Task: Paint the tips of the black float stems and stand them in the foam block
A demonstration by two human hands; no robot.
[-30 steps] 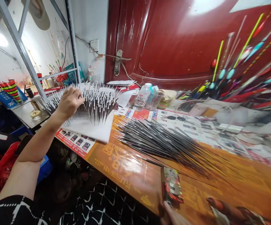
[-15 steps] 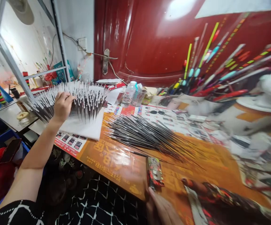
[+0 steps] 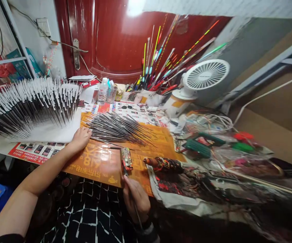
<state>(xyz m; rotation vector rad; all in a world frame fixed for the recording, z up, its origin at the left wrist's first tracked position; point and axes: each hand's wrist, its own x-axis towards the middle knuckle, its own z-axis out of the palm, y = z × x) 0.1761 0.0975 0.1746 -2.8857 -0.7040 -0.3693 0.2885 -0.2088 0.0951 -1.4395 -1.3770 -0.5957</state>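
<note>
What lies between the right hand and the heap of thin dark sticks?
In the head view, a small paint-smeared rectangular block lies there on the orange printed mat, just beyond the right hand.

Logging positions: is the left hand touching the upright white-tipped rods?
No, the left hand rests on the orange mat beside the loose dark rod pile.

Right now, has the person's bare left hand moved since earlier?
Yes. The left hand has come off the upright white-tipped sticks and down past the front corner of the white foam board, onto the orange mat beside the loose dark sticks.
</note>
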